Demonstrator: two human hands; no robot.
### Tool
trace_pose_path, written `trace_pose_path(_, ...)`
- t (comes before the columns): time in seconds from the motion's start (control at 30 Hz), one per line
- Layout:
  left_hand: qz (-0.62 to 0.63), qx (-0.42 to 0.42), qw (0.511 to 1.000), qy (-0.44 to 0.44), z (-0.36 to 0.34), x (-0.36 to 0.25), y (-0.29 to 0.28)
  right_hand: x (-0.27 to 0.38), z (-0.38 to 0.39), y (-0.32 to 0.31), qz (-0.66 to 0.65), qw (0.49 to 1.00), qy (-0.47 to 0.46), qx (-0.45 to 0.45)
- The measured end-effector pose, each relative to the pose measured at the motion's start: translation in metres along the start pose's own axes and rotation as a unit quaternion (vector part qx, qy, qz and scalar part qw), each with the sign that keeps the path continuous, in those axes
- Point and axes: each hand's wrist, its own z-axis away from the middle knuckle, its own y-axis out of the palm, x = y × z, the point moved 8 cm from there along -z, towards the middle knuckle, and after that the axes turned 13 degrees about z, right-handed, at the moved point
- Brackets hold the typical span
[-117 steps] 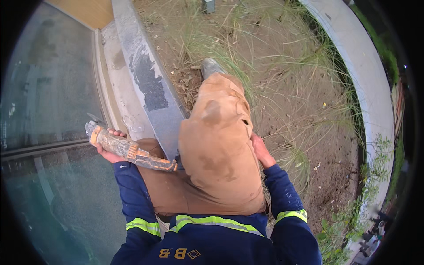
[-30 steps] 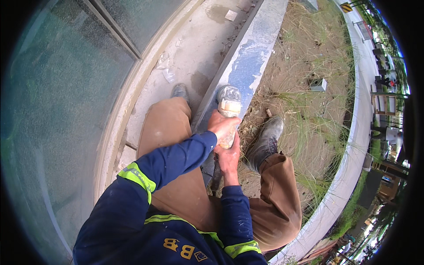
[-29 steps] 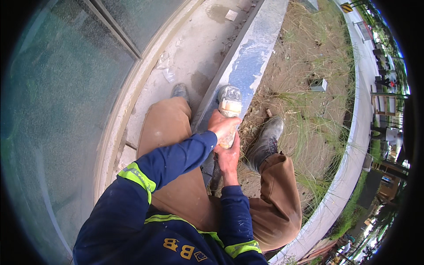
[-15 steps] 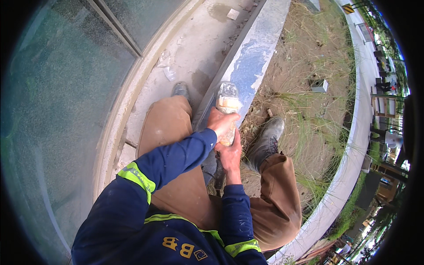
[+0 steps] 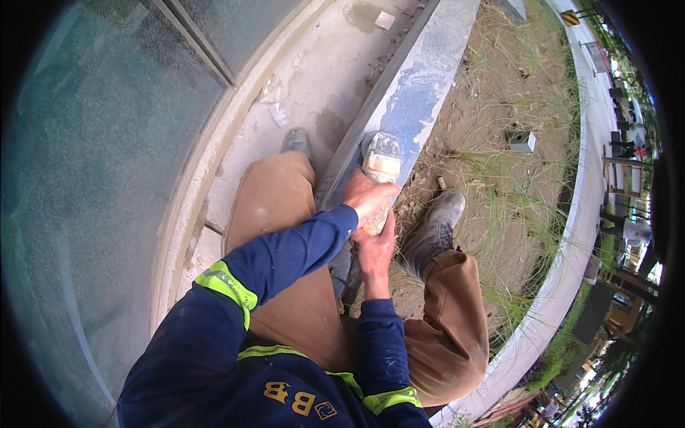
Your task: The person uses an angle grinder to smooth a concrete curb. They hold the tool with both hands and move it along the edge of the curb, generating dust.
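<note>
While the left hand (image 5: 369, 194) is wrapped round the dusty body of a power tool (image 5: 383, 165) just behind its head, the right hand (image 5: 377, 255) grips it lower down, nearer the person. That head lies over the grey ledge (image 5: 451, 39), between its two long edges; whether it touches cannot be told. Ahead of it spreads a bluish patch (image 5: 412, 94) with ragged pale borders. Beyond the ledge's right edge, a boot (image 5: 438, 220) stands on soil (image 5: 489, 114). Yellow lettering (image 5: 289, 399) and a square emblem (image 5: 325, 410) mark the navy top (image 5: 207, 364).
</note>
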Motion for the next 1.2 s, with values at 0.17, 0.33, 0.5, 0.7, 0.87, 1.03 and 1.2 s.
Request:
trace_pose_path(0.17,0.001,-0.004,1.0,0.001,-0.004,-0.001,-0.001,-0.003,0.0,0.002,-0.026,0.993,0.093,0.068)
trace_pose_path(0.33,0.01,-0.007,1.0,-0.001,-0.007,0.002,0.0,0.006,-0.003,-0.005,-0.001,0.995,0.082,0.058)
trace_pose_path(0.5,-0.017,0.019,1.0,-0.018,-0.011,0.001,0.006,0.002,-0.004,-0.005,-0.019,0.993,0.108,0.044)
trace_pose_path(0.7,0.019,-0.015,1.0,0.0,-0.007,-0.006,0.004,0.017,-0.009,-0.009,-0.013,0.991,0.104,0.082)
trace_pose_path(0.87,0.023,0.021,0.999,-0.013,-0.009,-0.006,0.013,0.011,-0.011,-0.007,-0.02,0.993,0.097,0.058)
trace_pose_path(1.03,0.012,0.01,1.0,-0.015,-0.009,-0.011,0.012,0.014,-0.014,-0.009,-0.031,0.993,0.091,0.069)
trace_pose_path(1.2,0.015,0.006,1.0,-0.006,-0.014,-0.004,0.009,0.02,-0.011,-0.008,-0.043,0.989,0.122,0.076)
